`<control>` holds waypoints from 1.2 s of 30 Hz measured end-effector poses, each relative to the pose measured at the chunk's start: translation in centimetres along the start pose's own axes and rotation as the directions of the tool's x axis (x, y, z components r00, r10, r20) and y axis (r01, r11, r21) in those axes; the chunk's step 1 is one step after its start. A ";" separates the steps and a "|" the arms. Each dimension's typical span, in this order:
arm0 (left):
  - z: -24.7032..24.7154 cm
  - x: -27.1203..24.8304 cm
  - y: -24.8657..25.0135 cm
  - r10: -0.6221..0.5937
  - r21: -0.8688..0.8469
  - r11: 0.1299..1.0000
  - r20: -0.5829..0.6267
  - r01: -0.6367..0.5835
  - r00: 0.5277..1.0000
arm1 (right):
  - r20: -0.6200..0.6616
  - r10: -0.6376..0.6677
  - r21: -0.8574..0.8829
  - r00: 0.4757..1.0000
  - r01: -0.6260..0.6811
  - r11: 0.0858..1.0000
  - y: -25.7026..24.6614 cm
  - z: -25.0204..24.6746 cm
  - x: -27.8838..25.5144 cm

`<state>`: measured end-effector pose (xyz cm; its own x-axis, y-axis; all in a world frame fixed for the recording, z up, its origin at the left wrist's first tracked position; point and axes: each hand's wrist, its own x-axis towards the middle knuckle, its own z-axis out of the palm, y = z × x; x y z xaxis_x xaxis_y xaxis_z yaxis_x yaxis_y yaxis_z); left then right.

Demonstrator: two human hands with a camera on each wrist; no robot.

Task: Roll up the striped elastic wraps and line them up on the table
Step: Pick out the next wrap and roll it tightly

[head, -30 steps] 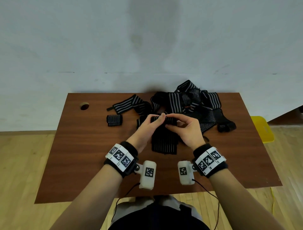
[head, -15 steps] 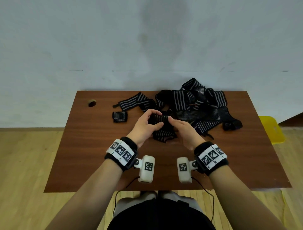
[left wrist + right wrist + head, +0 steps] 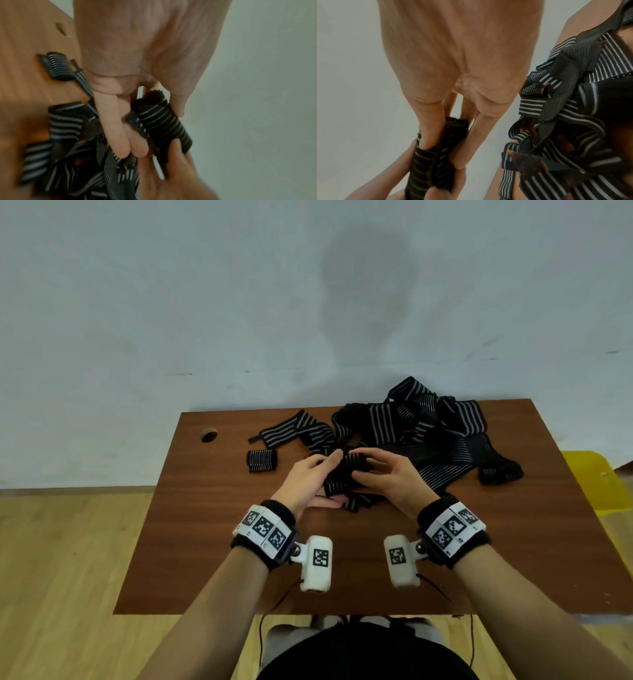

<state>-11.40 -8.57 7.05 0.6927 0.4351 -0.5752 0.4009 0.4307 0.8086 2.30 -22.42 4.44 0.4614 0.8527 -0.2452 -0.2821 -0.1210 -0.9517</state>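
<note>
Both hands hold a black wrap with thin white stripes [image 3: 346, 474] above the middle of the brown table [image 3: 205, 525]. It is mostly wound into a thick roll [image 3: 164, 121] [image 3: 435, 159], and a short loose tail hangs below it. My left hand [image 3: 310, 477] grips the roll's left end. My right hand [image 3: 380, 474] pinches its right end between thumb and fingers. One finished roll [image 3: 262, 461] lies on the table to the left. A tangled heap of unrolled striped wraps [image 3: 428, 436] [image 3: 573, 121] fills the back right of the table.
A single flat wrap [image 3: 291, 429] lies at the back, left of the heap. A round cable hole [image 3: 209, 436] sits near the table's back left corner. A yellow object [image 3: 592, 477] stands beyond the right edge. A pale wall rises right behind the table.
The long tail that lay toward me on the table has been wound in; the roll is thicker and lifted between both hands. The camera view has shifted.
</note>
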 end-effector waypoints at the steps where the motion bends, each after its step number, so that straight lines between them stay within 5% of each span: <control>1: 0.0 0.2 -0.4 -0.008 -0.044 0.999 0.001 0.008 1.000 | 0.006 0.006 -0.014 1.000 -0.006 1.000 0.3 -0.2 -0.1; 6: -0.2 0.6 -3.0 0.058 -0.207 0.975 -0.115 -0.081 0.992 | 0.023 0.150 0.147 0.988 -0.151 0.977 1.4 0.3 0.0; 9: -0.3 0.4 -4.4 0.100 -0.154 0.979 -0.203 -0.132 0.974 | -0.051 0.201 0.077 0.978 -0.197 0.977 2.1 1.5 0.1; 15: -3.0 -0.1 -5.8 0.175 -0.058 0.978 -0.318 -0.203 0.932 | 0.041 0.261 -0.001 0.964 -0.261 0.965 3.4 3.7 2.3; 20: -7.0 0.4 -6.0 0.206 -0.029 0.972 -0.361 -0.231 0.910 | -0.001 0.265 0.023 0.964 -0.265 0.964 4.8 7.3 5.2; 28: -16.1 4.7 -7.3 -0.079 -0.358 0.933 -0.289 -0.031 0.954 | -0.160 0.393 0.096 0.906 -0.382 0.919 8.9 13.2 10.8; 36: -22.1 9.2 -9.0 -0.138 -0.136 0.986 -0.309 0.100 0.941 | -0.199 0.504 0.177 0.840 -0.476 0.862 13.1 16.1 14.9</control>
<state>-21.87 9.05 -8.22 0.4108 0.5942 -0.6915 0.3831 0.5758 0.7223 -8.04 -3.07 -8.69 0.4124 0.5545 -0.7228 -0.6114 -0.4197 -0.6708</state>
